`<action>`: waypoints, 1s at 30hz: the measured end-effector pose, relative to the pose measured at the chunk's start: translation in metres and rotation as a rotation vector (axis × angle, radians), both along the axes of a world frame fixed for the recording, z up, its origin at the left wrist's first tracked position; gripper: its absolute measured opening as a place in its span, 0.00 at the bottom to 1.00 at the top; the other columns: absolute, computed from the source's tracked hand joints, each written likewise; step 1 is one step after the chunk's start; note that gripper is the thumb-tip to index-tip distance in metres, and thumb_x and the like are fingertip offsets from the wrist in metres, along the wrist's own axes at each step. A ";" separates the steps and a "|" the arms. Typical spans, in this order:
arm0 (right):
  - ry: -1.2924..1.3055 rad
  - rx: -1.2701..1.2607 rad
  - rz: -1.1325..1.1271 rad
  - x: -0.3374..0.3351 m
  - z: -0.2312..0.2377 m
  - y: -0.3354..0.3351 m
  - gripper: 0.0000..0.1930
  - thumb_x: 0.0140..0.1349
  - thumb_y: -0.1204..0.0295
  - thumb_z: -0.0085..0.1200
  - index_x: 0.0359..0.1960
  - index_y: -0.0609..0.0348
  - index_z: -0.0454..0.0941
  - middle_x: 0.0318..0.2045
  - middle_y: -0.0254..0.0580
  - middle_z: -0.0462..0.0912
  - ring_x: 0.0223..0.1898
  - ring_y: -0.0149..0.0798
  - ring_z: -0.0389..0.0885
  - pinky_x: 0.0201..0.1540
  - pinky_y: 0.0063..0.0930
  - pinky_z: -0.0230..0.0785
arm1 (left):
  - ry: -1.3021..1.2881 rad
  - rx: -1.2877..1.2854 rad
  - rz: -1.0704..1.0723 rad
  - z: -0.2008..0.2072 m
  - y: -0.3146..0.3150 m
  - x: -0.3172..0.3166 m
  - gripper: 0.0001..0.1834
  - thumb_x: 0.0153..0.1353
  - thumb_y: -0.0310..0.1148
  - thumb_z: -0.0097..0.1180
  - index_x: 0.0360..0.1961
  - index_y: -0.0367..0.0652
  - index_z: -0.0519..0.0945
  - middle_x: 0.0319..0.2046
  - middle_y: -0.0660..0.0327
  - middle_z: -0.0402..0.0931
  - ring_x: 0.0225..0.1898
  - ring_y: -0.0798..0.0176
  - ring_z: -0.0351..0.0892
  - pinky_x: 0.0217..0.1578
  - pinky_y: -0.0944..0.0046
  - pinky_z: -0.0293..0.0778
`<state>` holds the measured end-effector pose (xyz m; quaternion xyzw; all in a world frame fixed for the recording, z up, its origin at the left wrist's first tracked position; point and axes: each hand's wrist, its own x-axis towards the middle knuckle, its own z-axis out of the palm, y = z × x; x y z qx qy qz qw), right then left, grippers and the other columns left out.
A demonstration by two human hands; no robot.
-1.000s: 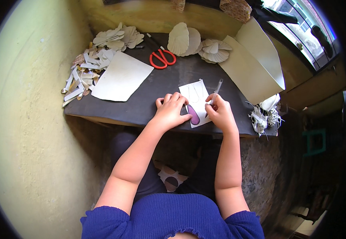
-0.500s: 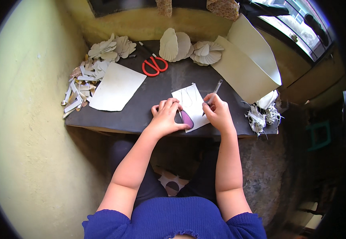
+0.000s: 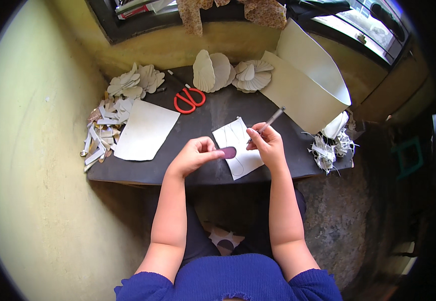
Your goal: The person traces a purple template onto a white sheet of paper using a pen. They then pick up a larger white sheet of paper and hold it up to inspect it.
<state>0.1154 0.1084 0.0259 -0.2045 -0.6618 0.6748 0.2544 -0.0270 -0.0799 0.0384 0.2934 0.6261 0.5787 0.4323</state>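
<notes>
My left hand (image 3: 196, 154) pinches a small purple oval template (image 3: 229, 152) between thumb and fingers, lifted over the left edge of a white sheet (image 3: 248, 164). Pen outlines of rounded shapes show on that sheet, one of them near its lower end. In my right hand (image 3: 269, 144) is a pen (image 3: 274, 118), held in a writing grip and slanting up to the right. The pen's tip is hidden by my fingers, so I cannot tell whether it touches the sheet.
Red-handled scissors (image 3: 190, 100) lie behind a larger white sheet (image 3: 148, 130). Offcut strips (image 3: 100, 134) and stacked cut pieces (image 3: 136, 82) fill the table's left side. Fanned pieces (image 3: 252, 77) stand at the back, beside a big curled sheet (image 3: 303, 95). White scraps (image 3: 327, 152) sit at the right corner.
My left hand has lifted the purple template off the sheet and moved slightly left, uncovering a drawn outline. The pen has tilted over more to the right. The whole view has shifted.
</notes>
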 end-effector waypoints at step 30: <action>-0.232 0.537 0.114 0.007 0.012 -0.011 0.11 0.56 0.73 0.67 0.36 0.62 0.76 0.27 0.42 0.78 0.25 0.32 0.74 0.31 0.26 0.70 | 0.558 -0.027 0.208 -0.018 0.047 -0.007 0.22 0.53 0.34 0.67 0.47 0.37 0.77 0.46 0.54 0.77 0.47 0.54 0.79 0.48 0.59 0.74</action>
